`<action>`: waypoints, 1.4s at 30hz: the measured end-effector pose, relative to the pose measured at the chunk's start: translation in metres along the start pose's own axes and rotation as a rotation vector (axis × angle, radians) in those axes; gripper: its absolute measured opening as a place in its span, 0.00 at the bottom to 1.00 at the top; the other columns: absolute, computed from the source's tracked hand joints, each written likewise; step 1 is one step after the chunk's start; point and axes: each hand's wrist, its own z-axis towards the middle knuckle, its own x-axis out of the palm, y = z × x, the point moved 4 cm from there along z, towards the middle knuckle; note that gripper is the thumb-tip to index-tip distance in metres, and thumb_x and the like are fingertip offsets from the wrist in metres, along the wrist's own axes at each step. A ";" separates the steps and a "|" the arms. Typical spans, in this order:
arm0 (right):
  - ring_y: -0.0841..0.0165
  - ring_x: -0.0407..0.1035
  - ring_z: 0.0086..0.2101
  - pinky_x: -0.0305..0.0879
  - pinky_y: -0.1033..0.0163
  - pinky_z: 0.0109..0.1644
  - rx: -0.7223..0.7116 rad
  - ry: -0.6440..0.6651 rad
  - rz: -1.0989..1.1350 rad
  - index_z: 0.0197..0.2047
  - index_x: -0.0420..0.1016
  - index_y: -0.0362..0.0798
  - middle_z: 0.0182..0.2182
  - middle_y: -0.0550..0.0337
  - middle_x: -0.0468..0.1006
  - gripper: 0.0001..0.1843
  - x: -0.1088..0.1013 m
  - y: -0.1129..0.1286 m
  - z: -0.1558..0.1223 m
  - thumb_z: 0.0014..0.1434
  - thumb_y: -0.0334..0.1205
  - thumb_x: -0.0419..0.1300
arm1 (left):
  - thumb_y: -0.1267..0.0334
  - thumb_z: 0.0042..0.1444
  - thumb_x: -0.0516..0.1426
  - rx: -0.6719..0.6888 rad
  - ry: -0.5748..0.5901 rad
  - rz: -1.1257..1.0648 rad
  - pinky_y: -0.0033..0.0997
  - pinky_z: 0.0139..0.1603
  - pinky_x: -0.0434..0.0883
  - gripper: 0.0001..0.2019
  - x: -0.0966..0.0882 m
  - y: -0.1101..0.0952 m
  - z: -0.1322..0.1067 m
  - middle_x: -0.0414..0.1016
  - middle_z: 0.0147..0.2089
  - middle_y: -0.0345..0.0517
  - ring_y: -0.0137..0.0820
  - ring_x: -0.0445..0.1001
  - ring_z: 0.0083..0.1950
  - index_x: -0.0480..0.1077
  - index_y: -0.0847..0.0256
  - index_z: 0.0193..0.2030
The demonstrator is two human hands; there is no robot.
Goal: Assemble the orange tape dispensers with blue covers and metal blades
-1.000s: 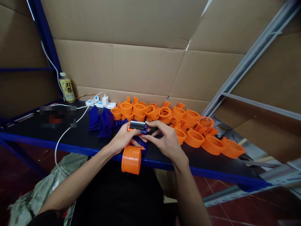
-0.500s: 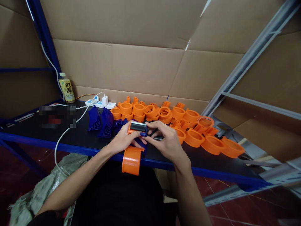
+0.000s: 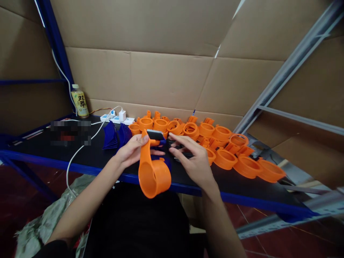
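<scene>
An orange tape dispenser (image 3: 145,154) is held up in front of the table edge, its round ring hanging down towards me. My left hand (image 3: 131,149) is closed on its upper arm, the thumb on the orange side. Between the upper ends of the dispenser a black roller (image 3: 155,134) shows, with a blue piece (image 3: 162,142) at its right end. My right hand (image 3: 192,157) is apart from it, fingers spread and slightly curled, above dark parts on the table that its fingers partly hide. Behind both hands stand rows of orange dispenser bodies (image 3: 223,159).
Stacked blue plates (image 3: 110,138) lie on the black table (image 3: 92,154) at the left. Behind them are a white power strip (image 3: 130,120) and a drink bottle (image 3: 80,102). A white cable (image 3: 77,149) hangs over the front edge. Cardboard (image 3: 161,75) walls the back.
The dispenser has turned in my left hand, so its ring opening now faces me. My right hand has let go of its roller end and moved slightly right, fingers spread.
</scene>
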 end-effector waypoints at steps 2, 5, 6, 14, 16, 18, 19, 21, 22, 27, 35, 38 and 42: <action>0.63 0.78 0.43 0.79 0.58 0.44 0.020 0.022 0.007 0.59 0.79 0.55 0.51 0.54 0.81 0.18 -0.003 0.012 -0.004 0.69 0.47 0.59 | 0.59 0.52 0.70 0.048 -0.097 -0.010 0.53 0.58 0.77 0.13 -0.006 -0.002 0.000 0.84 0.39 0.53 0.44 0.83 0.45 0.79 0.66 0.38; 0.60 0.77 0.47 0.79 0.58 0.44 -0.005 0.139 -0.038 0.57 0.80 0.55 0.52 0.53 0.81 0.18 0.003 0.031 -0.012 0.68 0.49 0.60 | 0.60 0.51 0.71 0.114 -0.244 -0.007 0.47 0.55 0.79 0.11 -0.010 -0.007 0.000 0.83 0.36 0.49 0.39 0.83 0.39 0.78 0.65 0.33; 0.58 0.76 0.50 0.79 0.58 0.44 -0.016 0.160 -0.065 0.57 0.80 0.56 0.53 0.54 0.80 0.18 0.007 0.035 -0.014 0.66 0.50 0.63 | 0.60 0.51 0.71 0.130 -0.286 0.003 0.45 0.53 0.80 0.11 -0.011 -0.009 -0.001 0.83 0.36 0.48 0.37 0.83 0.38 0.79 0.65 0.33; 0.60 0.80 0.43 0.80 0.58 0.40 0.050 0.044 -0.067 0.54 0.82 0.55 0.49 0.57 0.84 0.15 0.022 0.024 -0.013 0.68 0.42 0.60 | 0.52 0.54 0.69 0.177 -0.274 0.096 0.38 0.51 0.79 0.17 0.002 -0.016 -0.003 0.82 0.40 0.49 0.37 0.83 0.40 0.77 0.64 0.42; 0.60 0.80 0.42 0.80 0.56 0.43 0.129 -0.031 0.054 0.51 0.84 0.53 0.45 0.57 0.85 0.14 0.024 0.012 -0.009 0.69 0.45 0.59 | 0.47 0.58 0.65 0.169 -0.173 0.023 0.42 0.56 0.77 0.22 0.008 -0.017 -0.001 0.82 0.48 0.55 0.42 0.82 0.50 0.76 0.64 0.49; 0.59 0.81 0.42 0.80 0.55 0.46 0.209 -0.046 0.239 0.49 0.83 0.50 0.43 0.57 0.86 0.17 0.030 0.001 -0.006 0.69 0.49 0.58 | 0.44 0.61 0.60 0.133 -0.100 -0.040 0.46 0.59 0.75 0.26 0.012 -0.016 0.001 0.80 0.53 0.59 0.46 0.79 0.58 0.74 0.65 0.55; 0.58 0.81 0.42 0.80 0.54 0.46 0.241 -0.022 0.326 0.49 0.83 0.49 0.42 0.56 0.86 0.18 0.036 -0.004 -0.006 0.69 0.51 0.58 | 0.43 0.62 0.58 0.117 -0.085 -0.059 0.48 0.60 0.75 0.27 0.012 -0.015 0.003 0.79 0.54 0.60 0.48 0.78 0.59 0.73 0.65 0.57; 0.59 0.81 0.39 0.80 0.55 0.44 0.285 0.071 0.424 0.48 0.83 0.48 0.40 0.56 0.86 0.22 0.046 -0.010 -0.005 0.69 0.55 0.57 | 0.42 0.64 0.55 0.106 -0.081 -0.079 0.50 0.60 0.74 0.29 0.009 -0.013 0.005 0.79 0.55 0.60 0.48 0.77 0.61 0.71 0.64 0.61; 0.60 0.80 0.37 0.80 0.55 0.41 0.302 0.125 0.434 0.46 0.83 0.47 0.38 0.56 0.85 0.24 0.050 -0.012 -0.005 0.69 0.57 0.55 | 0.41 0.64 0.54 0.104 -0.086 -0.085 0.50 0.60 0.74 0.30 0.007 -0.012 0.006 0.79 0.55 0.59 0.48 0.77 0.61 0.70 0.63 0.62; 0.60 0.78 0.41 0.77 0.58 0.39 0.185 0.084 0.015 0.44 0.85 0.50 0.41 0.54 0.85 0.21 0.038 -0.020 -0.001 0.70 0.54 0.55 | 0.35 0.62 0.53 0.125 -0.142 -0.098 0.46 0.54 0.78 0.34 -0.009 -0.020 0.006 0.80 0.49 0.57 0.46 0.80 0.54 0.70 0.63 0.62; 0.59 0.72 0.48 0.69 0.56 0.44 0.116 0.308 -0.577 0.41 0.83 0.55 0.41 0.58 0.84 0.05 0.046 -0.046 0.001 0.65 0.42 0.64 | 0.44 0.65 0.55 0.109 -0.212 -0.181 0.34 0.41 0.79 0.26 -0.024 -0.038 0.007 0.81 0.44 0.54 0.37 0.81 0.42 0.74 0.64 0.57; 0.59 0.72 0.48 0.68 0.56 0.44 0.133 0.341 -0.602 0.40 0.82 0.54 0.40 0.58 0.84 0.06 0.052 -0.049 0.000 0.67 0.41 0.62 | 0.44 0.65 0.55 0.090 -0.213 -0.191 0.36 0.44 0.79 0.24 -0.028 -0.036 0.010 0.81 0.43 0.55 0.40 0.81 0.45 0.75 0.64 0.53; 0.58 0.73 0.48 0.68 0.55 0.47 0.096 0.298 -0.572 0.38 0.80 0.53 0.41 0.58 0.83 0.08 0.053 -0.047 0.002 0.68 0.39 0.60 | 0.41 0.62 0.57 0.084 -0.189 -0.162 0.39 0.49 0.78 0.26 -0.028 -0.033 0.011 0.82 0.43 0.56 0.44 0.81 0.48 0.75 0.65 0.51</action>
